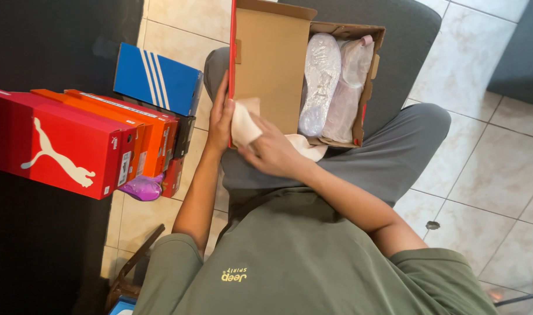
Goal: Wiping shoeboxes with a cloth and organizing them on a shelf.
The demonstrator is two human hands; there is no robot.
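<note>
Right hand (272, 153) grips paper (245, 125) (fingertips hidden); left hand (221, 119) steadies shoebox (270, 64).

Both hands, left (221, 119) and right (272, 153), grip crumpled paper (244, 125) beside an open shoebox (272, 58) (pale shoes (335, 81) inside).

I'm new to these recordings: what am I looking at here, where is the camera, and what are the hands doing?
There is no machine here. One camera worn on a person's head looks down at their own lap and two bare hands. The person sits in a green T-shirt and grey trousers. On the lap lies an open cardboard shoebox with a red outside, holding a pair of pale shoes wrapped in clear plastic. The left hand rests flat against the box's red edge. The right hand has its fingers around a piece of white wrapping paper. Beside them, to the left of the picture, is a stack of closed shoeboxes, red, orange and blue.
</note>
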